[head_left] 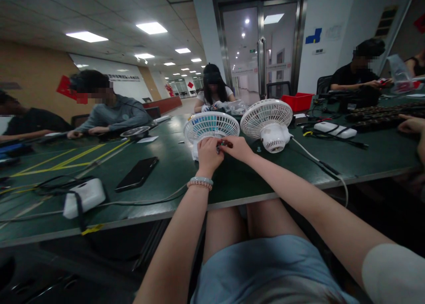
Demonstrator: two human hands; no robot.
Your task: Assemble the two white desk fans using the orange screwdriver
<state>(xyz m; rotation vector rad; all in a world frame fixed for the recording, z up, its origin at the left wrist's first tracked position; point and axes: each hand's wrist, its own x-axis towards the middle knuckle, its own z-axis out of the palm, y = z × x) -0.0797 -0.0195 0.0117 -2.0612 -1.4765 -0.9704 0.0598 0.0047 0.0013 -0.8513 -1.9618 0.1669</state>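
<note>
A white fan [211, 121] with a round grille stands in front of me on the green table, its back turned towards me. My left hand [210, 153] is wrapped round the motor housing behind the grille and hides most of it. Close beside it, my right hand [237, 148] has its fingers pinched together at the back of the housing. A small dark thing shows at those fingertips, too small to name. To the right, a second white fan [267, 118] leans on the table with its motor housing [274, 138] facing me, apart from my hands. A small pale piece [259, 149] lies between that fan and my right wrist.
On the green table [172, 162], a black phone [137, 174] and a white adapter [84, 198] with cables lie left. Right are another white box [335, 130], a cable [317, 155] and a red bin [296, 102]. Several people sit around; a co-worker's hand [411, 124] points in at right.
</note>
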